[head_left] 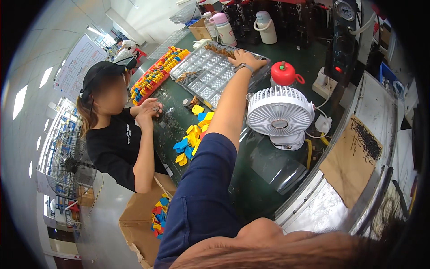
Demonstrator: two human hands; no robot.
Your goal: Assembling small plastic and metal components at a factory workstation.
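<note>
My left hand, with a band on its wrist, reaches to the far edge of a grey tray divided into compartments. Its fingers look spread and bent down over a row of thin dark brown strips there; whether they touch the strips is unclear. More thin strips lie in the tray's left compartments. Beside my forearm stands a red-lidded container. Nearer along the same arm is a loose heap of yellow and blue plastic pieces. My right hand is out of the picture.
A white desk fan stands right of my forearm. At left, a co-worker's hands meet above the table edge near a red rack of yellow and blue pieces. Bottles stand behind. A cardboard box sits below the co-worker.
</note>
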